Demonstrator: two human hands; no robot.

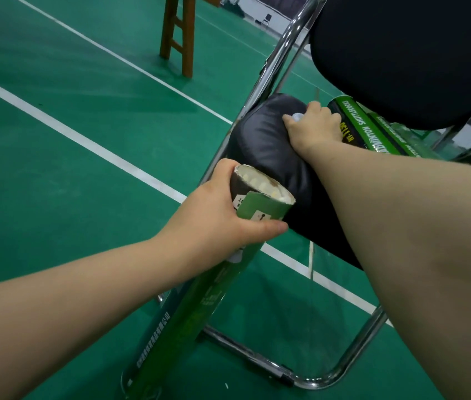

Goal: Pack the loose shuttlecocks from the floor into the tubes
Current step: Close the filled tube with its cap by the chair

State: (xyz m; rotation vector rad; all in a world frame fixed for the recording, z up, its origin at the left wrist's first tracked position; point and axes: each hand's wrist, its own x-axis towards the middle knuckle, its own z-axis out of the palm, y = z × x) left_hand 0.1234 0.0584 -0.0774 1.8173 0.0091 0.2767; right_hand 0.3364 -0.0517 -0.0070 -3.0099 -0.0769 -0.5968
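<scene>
My left hand (222, 220) grips a green shuttlecock tube (199, 307) near its open top, where white shuttlecocks (260, 184) fill the mouth. The tube slants down to the floor beside the chair. My right hand (313, 122) rests on the black chair seat (266, 140), fingers closed around a small white round object (297, 116), mostly hidden; I cannot tell what it is. Two more green tubes (364, 128) lie on the seat just right of that hand.
A black folding chair with a chrome frame (318, 379) fills the right side; its backrest (407, 59) hangs over the seat. A wooden stool (178, 36) stands on the green court floor at the back. White court lines (70, 131) cross the floor.
</scene>
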